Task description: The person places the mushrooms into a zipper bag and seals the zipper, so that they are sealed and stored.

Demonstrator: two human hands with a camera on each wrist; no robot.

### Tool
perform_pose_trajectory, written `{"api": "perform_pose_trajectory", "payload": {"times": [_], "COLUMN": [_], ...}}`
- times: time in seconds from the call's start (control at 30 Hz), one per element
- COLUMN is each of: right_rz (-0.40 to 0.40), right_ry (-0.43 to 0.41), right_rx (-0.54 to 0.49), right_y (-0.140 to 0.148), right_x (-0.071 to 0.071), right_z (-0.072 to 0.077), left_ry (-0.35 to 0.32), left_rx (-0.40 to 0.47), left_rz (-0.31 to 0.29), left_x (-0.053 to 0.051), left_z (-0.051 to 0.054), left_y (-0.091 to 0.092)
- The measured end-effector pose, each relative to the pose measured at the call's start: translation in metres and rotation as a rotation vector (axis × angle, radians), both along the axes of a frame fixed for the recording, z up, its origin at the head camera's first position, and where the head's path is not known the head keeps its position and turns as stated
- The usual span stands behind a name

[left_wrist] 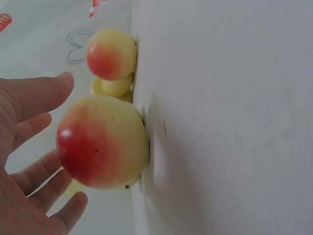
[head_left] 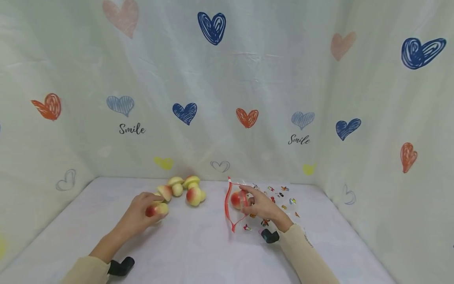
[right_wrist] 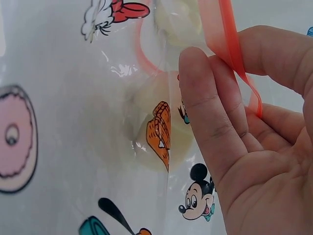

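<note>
My left hand [head_left: 142,211] is at a red-and-yellow toy mushroom [head_left: 156,210] on the table. In the left wrist view the thumb and fingers are spread beside that mushroom's rounded cap [left_wrist: 102,142], not closed round it. My right hand [head_left: 260,203] pinches the red-edged mouth of a clear zip bag [head_left: 227,205] printed with cartoon figures. The right wrist view has the red zip strip [right_wrist: 226,34] between thumb and fingers. Another mushroom [head_left: 236,200] lies in the bag, just inside its mouth; blurred pale shapes show through the plastic.
Several more toy mushrooms [head_left: 194,195] stand in a cluster towards the back of the white table [head_left: 198,252], beyond my left hand. A pale curtain [head_left: 213,79] with printed hearts hangs behind the table and along both sides.
</note>
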State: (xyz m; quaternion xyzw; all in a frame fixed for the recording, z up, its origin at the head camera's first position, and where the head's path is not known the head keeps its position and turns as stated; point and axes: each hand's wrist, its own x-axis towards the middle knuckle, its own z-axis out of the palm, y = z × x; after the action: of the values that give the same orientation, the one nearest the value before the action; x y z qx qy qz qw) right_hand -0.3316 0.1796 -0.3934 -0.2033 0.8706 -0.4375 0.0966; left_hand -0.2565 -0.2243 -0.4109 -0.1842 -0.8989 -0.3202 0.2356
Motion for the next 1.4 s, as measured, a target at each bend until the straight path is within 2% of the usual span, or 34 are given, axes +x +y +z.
{"api": "perform_pose_trajectory", "payload": {"times": [0.4,0.67,0.77,0.97,1.4], "right_rz": [-0.013,0.016,0.031,0.022,0.002], "right_ry": [0.015,0.029,0.012,0.010,0.039], "right_rx": [0.018,0.017,-0.009,0.002,0.031], "right_y": [-0.001,-0.002,-0.003,-0.002,0.000], "right_x": [-0.001,-0.003,-0.004,-0.002,-0.001], "right_z": [-0.001,-0.004,-0.003,-0.001,-0.001], "left_ry": [-0.017,-0.118,-0.128,-0.112,-0.179], "left_rx": [0.002,0.049,0.063,0.064,0.091], "left_rz": [-0.009,-0.012,-0.027,-0.047,-0.054], "left_x": [0.004,0.004,0.004,0.001,-0.002], "left_z": [0.002,-0.004,-0.006,-0.009,-0.007], "left_y": [-0.015,-0.022,-0.024,-0.023,-0.019]}}
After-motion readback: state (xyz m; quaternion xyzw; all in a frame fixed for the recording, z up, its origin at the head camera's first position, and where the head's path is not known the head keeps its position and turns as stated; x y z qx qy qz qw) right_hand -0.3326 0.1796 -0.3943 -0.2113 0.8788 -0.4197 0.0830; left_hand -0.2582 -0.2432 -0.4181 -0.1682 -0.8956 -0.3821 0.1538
